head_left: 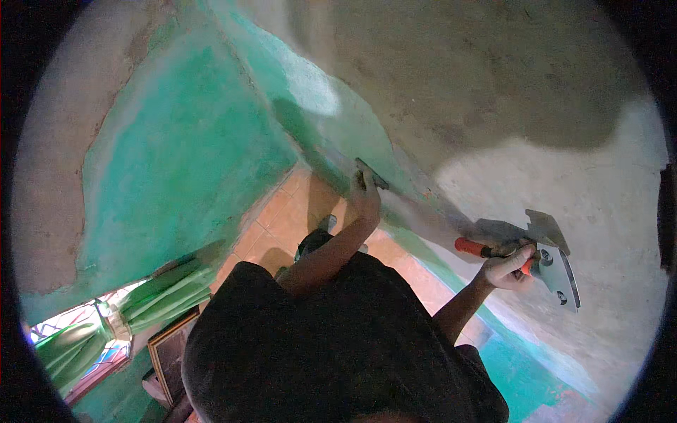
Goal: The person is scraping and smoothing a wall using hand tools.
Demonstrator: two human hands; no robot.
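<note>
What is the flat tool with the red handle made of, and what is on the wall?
The scraper blade in the right hand looks like bare metal: grey, thin and shiny. Its handle seems to be red plastic or rubber. The wall looks like rough grey-white plaster, matte and patchy, over green paint.

The wall [176,155] is patchy turquoise green, with bare grey-brown plaster above and pale whitish filler at the right. The floor [282,225] has orange-tan tiles. The trowel [557,271] is silvery steel with a red-orange handle [474,247]. The curtain [151,299] is green; the person's shirt [338,345] is black.
</note>
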